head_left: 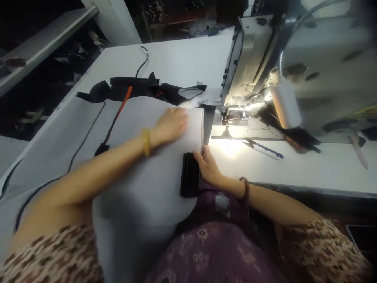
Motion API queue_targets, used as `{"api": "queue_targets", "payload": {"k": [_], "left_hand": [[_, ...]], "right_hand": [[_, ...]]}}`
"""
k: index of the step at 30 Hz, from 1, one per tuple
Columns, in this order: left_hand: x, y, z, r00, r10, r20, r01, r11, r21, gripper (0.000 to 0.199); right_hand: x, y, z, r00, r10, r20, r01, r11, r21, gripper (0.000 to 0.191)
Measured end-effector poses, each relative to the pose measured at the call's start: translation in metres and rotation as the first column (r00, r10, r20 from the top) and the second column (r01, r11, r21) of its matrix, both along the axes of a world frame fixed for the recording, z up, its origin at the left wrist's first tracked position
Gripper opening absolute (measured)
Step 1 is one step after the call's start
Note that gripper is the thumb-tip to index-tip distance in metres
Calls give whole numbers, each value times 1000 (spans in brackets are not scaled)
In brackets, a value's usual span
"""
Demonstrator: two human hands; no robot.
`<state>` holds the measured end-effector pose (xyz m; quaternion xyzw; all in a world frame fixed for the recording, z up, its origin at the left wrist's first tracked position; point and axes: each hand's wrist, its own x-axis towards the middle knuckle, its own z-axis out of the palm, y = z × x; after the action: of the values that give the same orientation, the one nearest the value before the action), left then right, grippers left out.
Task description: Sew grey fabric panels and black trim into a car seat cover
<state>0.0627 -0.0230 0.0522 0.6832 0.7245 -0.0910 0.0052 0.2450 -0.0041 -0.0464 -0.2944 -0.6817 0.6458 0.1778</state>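
Observation:
A large piece of white fabric (144, 177) spreads over the table's front edge and hangs toward my lap. Near its far right corner lies my left hand (173, 124), palm down with the fingers stretched out and a little blurred. My right hand (208, 165) pinches the fabric's right edge, thumb on top and the other fingers underneath. Just left of the right thumb, a folded black strip (190, 175) rests on the fabric. A dark piece (209, 122) shows beyond the white edge, close to the lit presser foot (234, 114) of the sewing machine.
The sewing machine (250, 51) stands on the right, with a lamp (285, 104) beside its needle area. Blue-handled thread snips (263, 149) lie on the white table (324, 165). Black fabric pieces (132, 88) lie behind the white fabric. A shelf (47, 43) stands at the left.

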Motion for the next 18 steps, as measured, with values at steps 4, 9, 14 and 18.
{"api": "queue_targets", "payload": {"k": [4, 9, 14, 18], "left_hand": [[-44, 56, -55, 987, 132, -93, -137, 989, -50, 39], [-55, 58, -68, 982, 142, -126, -146, 989, -26, 44], [-48, 50, -63, 997, 54, -63, -65, 981, -183, 57], [-38, 39, -63, 999, 30, 28, -21, 964, -267, 64]], "right_hand": [[24, 11, -2, 884, 455, 106, -430, 704, 566, 41], [28, 6, -10, 854, 429, 295, -448, 316, 836, 42], [24, -4, -18, 914, 370, 169, -268, 236, 934, 10], [30, -2, -18, 906, 404, 124, -225, 213, 951, 13]]}}
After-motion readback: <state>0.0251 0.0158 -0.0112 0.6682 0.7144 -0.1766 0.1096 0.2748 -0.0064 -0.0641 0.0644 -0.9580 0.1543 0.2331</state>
